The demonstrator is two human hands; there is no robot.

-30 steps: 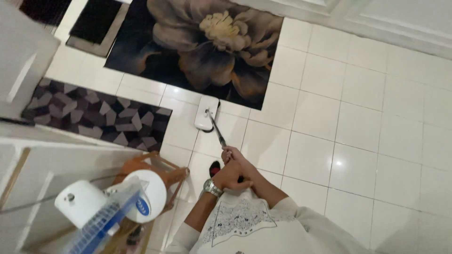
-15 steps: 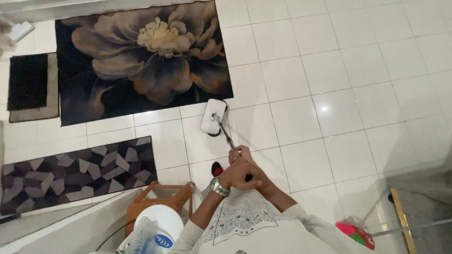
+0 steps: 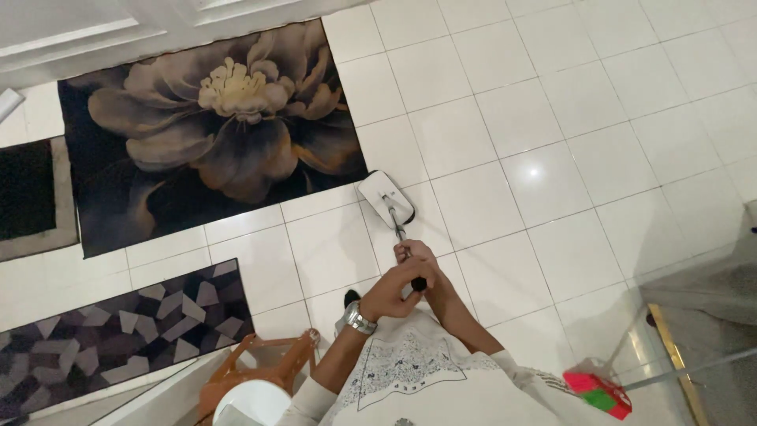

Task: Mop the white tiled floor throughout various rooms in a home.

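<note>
Both hands close around the mop handle (image 3: 400,233): the left hand (image 3: 392,290) wraps its black end, and the right hand (image 3: 418,256) grips just above, its fingers mostly hidden. Beyond the grip, the white mop head (image 3: 385,197) lies on the tiled floor (image 3: 552,158), just beside the flower rug (image 3: 197,134). The stool (image 3: 252,367) below is cut off.

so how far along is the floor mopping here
Hard to call any part done: the white tile floor shines all over, with no visible wet or dirty patches. In hand: both hands, left hand and right hand, grip the mop handle, and the white mop head sits on tile beside the corner of the flower rug. Judging by that, the tiles near the geometric rug may still be left.
</note>
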